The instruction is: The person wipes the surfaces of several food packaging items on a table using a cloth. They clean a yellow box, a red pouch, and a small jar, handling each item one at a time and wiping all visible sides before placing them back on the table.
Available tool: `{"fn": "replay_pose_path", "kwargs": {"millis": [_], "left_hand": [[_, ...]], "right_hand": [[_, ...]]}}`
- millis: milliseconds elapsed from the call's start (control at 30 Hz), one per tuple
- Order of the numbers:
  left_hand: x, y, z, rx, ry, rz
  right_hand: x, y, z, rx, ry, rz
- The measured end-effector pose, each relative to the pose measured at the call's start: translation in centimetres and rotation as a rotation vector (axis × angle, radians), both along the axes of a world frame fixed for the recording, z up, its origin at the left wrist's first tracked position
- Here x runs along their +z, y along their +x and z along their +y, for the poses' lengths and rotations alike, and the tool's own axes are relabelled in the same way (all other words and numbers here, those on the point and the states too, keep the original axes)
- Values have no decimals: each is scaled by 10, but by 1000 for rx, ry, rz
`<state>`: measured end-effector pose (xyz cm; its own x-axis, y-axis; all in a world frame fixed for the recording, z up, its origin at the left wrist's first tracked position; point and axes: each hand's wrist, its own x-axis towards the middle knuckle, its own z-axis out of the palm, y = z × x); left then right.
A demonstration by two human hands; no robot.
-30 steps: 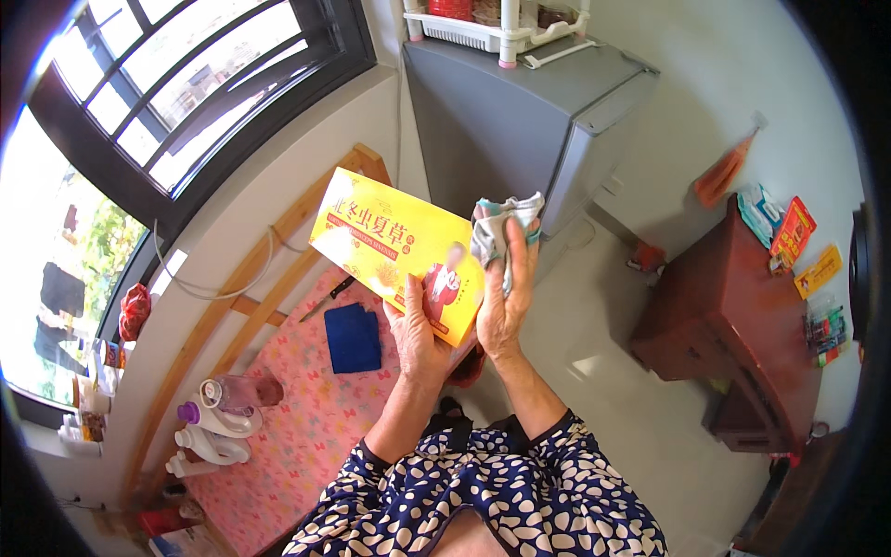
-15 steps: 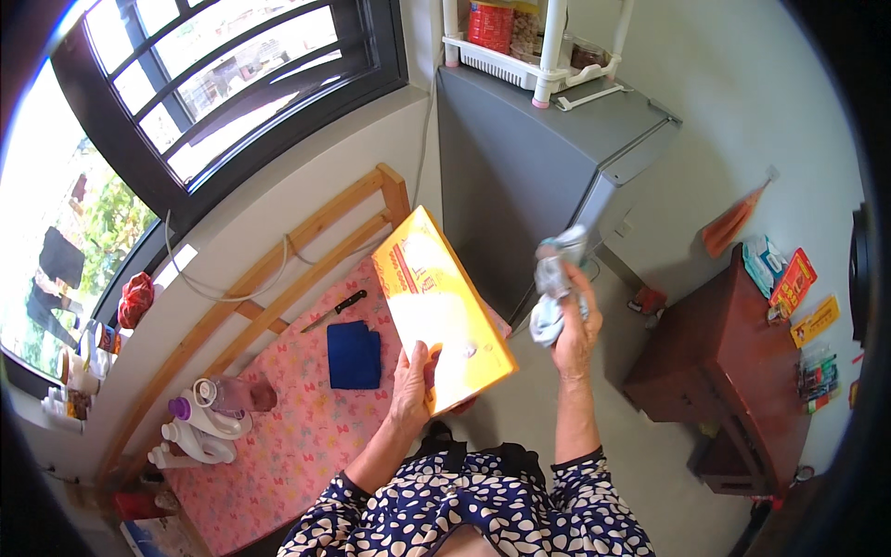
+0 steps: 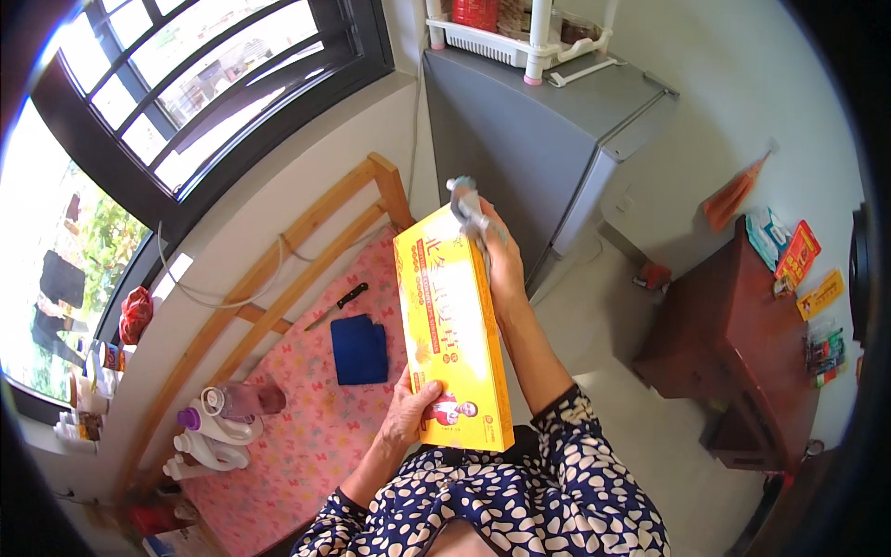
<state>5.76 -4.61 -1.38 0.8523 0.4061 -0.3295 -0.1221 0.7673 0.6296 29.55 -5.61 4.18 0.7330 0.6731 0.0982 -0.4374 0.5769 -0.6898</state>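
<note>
Left hand: the left hand (image 3: 408,415) is raised in front of the chest, its fingers closed around the lower left corner of the yellow box (image 3: 452,334), thumb laid across the front face.
Right hand: the right hand (image 3: 501,265) is lifted higher, the forearm sloping up from a spotted sleeve (image 3: 580,446); its fingers are curled around a crumpled cloth (image 3: 467,206), which is pressed against the top right edge of the box.
Box: a long flat carton is held upright and slightly tilted between both hands, above the near edge of the bed (image 3: 306,408); it is seen closed, so its contents cannot be told.
Bed: a pink patterned mattress in a wooden frame is seen below, with a folded blue cloth (image 3: 359,349) and a dark-handled knife (image 3: 339,305) lying just apart.
Bottles: white bottles (image 3: 209,436) lie grouped at the bed's left side; what is in them cannot be told.
Rack: a white rack (image 3: 510,42) holding a red container (image 3: 475,11) is set on top of the grey fridge (image 3: 548,139).
Cabinet: a dark wooden cabinet (image 3: 733,343) stands at the right.
</note>
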Motion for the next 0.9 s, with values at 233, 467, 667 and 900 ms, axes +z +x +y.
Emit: {"fn": "replay_pose_path", "kwargs": {"millis": [233, 467, 667, 900], "left_hand": [[17, 6, 11, 40, 120, 74], [32, 28, 9, 79, 572, 86], [26, 68, 6, 58, 795, 187], [26, 54, -21, -58, 54, -19]], "right_hand": [[0, -42, -28, 141, -175, -20], [4, -46, -62, 40, -277, -171], [16, -77, -67, -147, -346, -460], [-4, -89, -69, -421, -506, -1078]]}}
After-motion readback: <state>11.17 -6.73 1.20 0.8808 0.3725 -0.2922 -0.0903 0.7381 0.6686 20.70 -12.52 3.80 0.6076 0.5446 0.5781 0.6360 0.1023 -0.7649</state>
